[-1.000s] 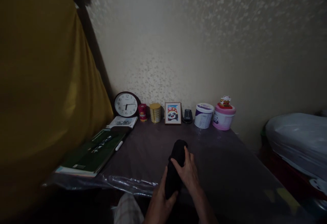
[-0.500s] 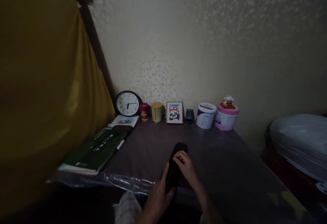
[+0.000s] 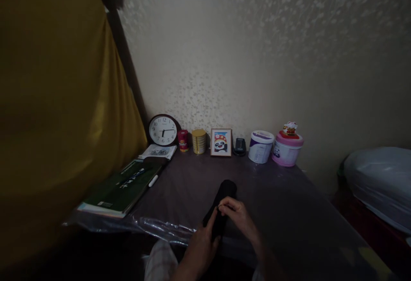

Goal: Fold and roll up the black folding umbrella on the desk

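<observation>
A long black object, soft-looking and rolled, lies lengthwise on the dark table near its front edge. My left hand grips its near end from the left, fingers wrapped round it. My right hand is closed on it from the right, fingertips pinching its middle. The far end of the black object rests on the table, pointing toward the wall.
Along the wall stand a round clock, a red can, a gold tin, a panda picture frame, a white tub and a pink tub. Green books lie at left beside a yellow curtain.
My right hand has slid back along the black object toward me, from its far half to its middle. The view has shifted slightly.
</observation>
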Demonstrator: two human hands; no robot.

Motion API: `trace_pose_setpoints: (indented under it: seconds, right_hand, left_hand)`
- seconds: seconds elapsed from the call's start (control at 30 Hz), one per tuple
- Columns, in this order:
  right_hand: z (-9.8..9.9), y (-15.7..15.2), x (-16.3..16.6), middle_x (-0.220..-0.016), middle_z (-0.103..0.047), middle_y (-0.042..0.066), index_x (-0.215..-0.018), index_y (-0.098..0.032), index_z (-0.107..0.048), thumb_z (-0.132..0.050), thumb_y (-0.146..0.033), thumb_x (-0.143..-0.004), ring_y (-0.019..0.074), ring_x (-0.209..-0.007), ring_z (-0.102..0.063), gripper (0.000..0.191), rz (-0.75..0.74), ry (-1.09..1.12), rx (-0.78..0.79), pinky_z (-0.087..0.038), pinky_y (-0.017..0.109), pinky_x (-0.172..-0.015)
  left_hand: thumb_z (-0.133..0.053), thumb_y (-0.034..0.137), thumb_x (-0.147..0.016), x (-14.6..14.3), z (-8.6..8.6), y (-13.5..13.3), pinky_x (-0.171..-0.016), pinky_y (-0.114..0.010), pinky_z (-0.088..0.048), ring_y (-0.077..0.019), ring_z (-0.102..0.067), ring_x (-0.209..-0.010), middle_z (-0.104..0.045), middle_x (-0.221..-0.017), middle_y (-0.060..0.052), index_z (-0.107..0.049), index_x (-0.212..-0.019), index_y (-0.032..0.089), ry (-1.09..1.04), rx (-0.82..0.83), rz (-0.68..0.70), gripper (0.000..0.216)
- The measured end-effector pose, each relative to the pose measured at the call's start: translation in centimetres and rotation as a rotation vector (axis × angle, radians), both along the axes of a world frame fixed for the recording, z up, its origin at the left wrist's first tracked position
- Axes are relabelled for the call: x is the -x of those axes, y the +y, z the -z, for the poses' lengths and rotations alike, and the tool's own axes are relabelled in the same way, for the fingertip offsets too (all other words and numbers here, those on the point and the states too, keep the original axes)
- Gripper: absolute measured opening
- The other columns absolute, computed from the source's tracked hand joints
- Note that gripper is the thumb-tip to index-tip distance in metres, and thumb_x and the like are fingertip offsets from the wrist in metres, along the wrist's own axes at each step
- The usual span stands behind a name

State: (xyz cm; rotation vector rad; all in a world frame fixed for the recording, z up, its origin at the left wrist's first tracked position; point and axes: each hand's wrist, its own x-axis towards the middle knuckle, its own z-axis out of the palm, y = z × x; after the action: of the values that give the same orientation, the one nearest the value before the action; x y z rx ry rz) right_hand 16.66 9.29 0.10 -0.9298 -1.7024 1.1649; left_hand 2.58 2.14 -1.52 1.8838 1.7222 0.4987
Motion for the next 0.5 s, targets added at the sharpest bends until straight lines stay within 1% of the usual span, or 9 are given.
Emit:
trace_pose_setpoints:
  seconds: [0.1,0.2,0.27,0.43,0.5]
  right_hand:
    - [-0.1,1.1,0.8,-0.060,-0.051,-0.004,-0.069,-0.018,-0.060,-0.056,-0.029,-0.073,0.0104,-0.058,-0.050,0.012,-0.017,-0.036,0.018,-0.038,0.022,-0.057]
    - [0.0,2.0,1.0,-0.066,-0.050,-0.002,-0.067,-0.018,-0.061,-0.057,-0.027,-0.072,0.0104,-0.061,-0.049,0.011,0.017,-0.125,-0.043,-0.037,0.022,-0.058]
    - [0.1,2.3,1.0,-0.069,-0.050,-0.002,-0.065,-0.018,-0.063,-0.058,-0.025,-0.070,0.0106,-0.063,-0.049,0.010,0.040,-0.194,-0.080,-0.037,0.022,-0.059]
    - [0.3,3.0,1.1,-0.070,-0.053,-0.001,-0.066,-0.018,-0.066,-0.060,-0.022,-0.069,0.0099,-0.063,-0.051,0.008,0.034,-0.375,-0.067,-0.039,0.020,-0.059]
    - [0.3,3.3,1.4,-0.070,-0.055,0.000,-0.065,-0.019,-0.067,-0.061,-0.020,-0.067,0.0103,-0.063,-0.053,0.006,0.035,-0.472,-0.090,-0.039,0.020,-0.058]
  left_hand:
    - [-0.047,0.020,-0.078,-0.2,-0.2,-0.1,-0.082,-0.025,-0.040,-0.0195,-0.057,-0.101,-0.050,-0.124,-0.010,-0.014,-0.138,0.028,0.076,0.038,-0.012,0.069]
    - [-0.045,0.019,-0.078,-0.3,0.1,-0.1,-0.080,-0.026,-0.042,-0.0200,-0.058,-0.099,-0.048,-0.124,-0.011,-0.012,-0.138,0.031,0.127,0.028,-0.014,0.069]
    - [-0.045,0.018,-0.078,-0.3,0.5,-0.1,-0.079,-0.026,-0.042,-0.0196,-0.059,-0.096,-0.047,-0.125,-0.011,-0.012,-0.137,0.033,0.134,0.017,-0.008,0.069]
    - [-0.044,0.016,-0.077,-0.2,1.1,-0.2,-0.079,-0.026,-0.043,-0.0198,-0.059,-0.096,-0.046,-0.123,-0.012,-0.017,-0.137,0.032,0.125,-0.012,0.010,0.067]
    - [-0.044,0.016,-0.076,-0.2,1.1,-0.2,-0.079,-0.026,-0.043,-0.0193,-0.059,-0.094,-0.047,-0.121,-0.012,-0.013,-0.138,0.030,0.106,-0.012,0.005,0.070]
